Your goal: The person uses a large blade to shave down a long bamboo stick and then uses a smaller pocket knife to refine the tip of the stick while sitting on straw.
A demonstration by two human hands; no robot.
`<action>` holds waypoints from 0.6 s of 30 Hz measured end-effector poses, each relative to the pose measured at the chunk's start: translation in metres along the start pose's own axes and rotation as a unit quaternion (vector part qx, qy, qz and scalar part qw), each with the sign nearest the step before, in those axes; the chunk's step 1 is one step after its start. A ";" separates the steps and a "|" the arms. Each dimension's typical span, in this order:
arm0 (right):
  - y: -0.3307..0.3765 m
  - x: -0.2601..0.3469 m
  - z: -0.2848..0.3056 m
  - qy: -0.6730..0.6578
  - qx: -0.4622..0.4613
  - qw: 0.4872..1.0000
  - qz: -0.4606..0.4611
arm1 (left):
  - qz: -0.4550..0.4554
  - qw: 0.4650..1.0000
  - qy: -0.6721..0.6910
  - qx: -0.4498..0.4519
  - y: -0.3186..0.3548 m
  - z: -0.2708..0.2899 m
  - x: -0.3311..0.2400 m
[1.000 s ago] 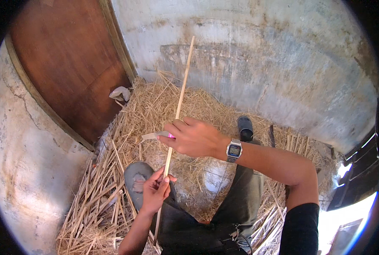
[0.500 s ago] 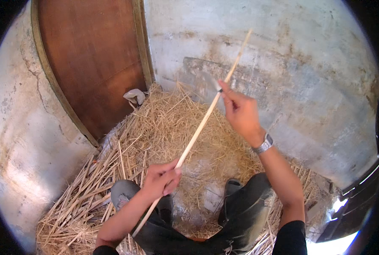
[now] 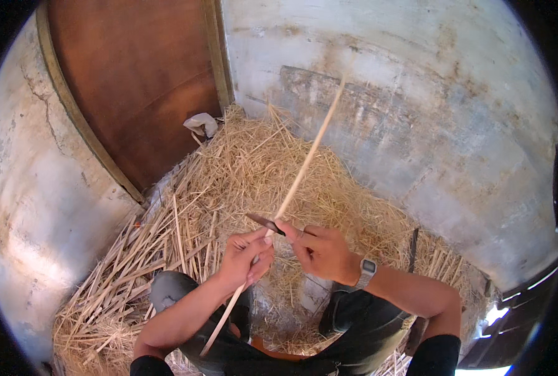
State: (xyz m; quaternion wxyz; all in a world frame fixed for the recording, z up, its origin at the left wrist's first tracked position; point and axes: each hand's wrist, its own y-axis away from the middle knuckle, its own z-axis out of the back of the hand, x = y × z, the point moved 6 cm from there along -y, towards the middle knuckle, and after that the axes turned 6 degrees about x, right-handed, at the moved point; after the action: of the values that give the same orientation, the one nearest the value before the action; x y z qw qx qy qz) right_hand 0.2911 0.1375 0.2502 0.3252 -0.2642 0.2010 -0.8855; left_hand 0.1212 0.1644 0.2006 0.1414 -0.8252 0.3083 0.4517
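A long, thin pale stick (image 3: 311, 155), like a split bamboo strip, runs slantwise from my lap up toward the back wall. My left hand (image 3: 244, 258) is closed around it at about mid-length, thumb pressed along it. My right hand (image 3: 326, 252), with a watch on the wrist, grips a small knife (image 3: 261, 220). Its dark handle end shows at my fingers, and most of the handle is hidden in my hand. The blade points left across the stick, just above my left thumb. Both hands are close together over my knees.
Fine shavings (image 3: 248, 150) heap against the corner ahead. Many loose strips (image 3: 135, 269) lie at left, and more lie at right. A whitish crumpled bag (image 3: 202, 123) rests by the brown door (image 3: 135, 81). A stained wall (image 3: 410, 119) rises close on the right.
My right hand has come down and toward me along the stick with the knife, from near its far end to beside my left hand. My left hand still holds the stick.
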 end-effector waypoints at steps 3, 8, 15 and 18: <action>-0.017 -0.008 0.004 0.076 -0.044 0.996 -0.035 | -0.013 0.999 0.039 -0.002 -0.003 0.007 -0.009; -0.041 -0.072 0.073 0.067 -0.212 0.960 -0.168 | -0.002 0.998 -0.047 0.042 0.002 0.003 0.003; -0.043 -0.010 0.004 -0.024 -0.098 0.993 -0.058 | -0.016 0.999 -0.005 0.048 -0.007 0.008 -0.007; -0.043 -0.015 -0.001 -0.040 -0.124 0.990 -0.056 | -0.027 0.998 -0.013 0.047 -0.009 0.006 -0.011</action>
State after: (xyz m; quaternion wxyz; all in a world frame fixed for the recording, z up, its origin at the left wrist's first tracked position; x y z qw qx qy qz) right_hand 0.2801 0.1783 0.2672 0.2477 -0.3485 0.2810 -0.8592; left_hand 0.1184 0.1782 0.2059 0.1959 -0.8194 0.3052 0.4438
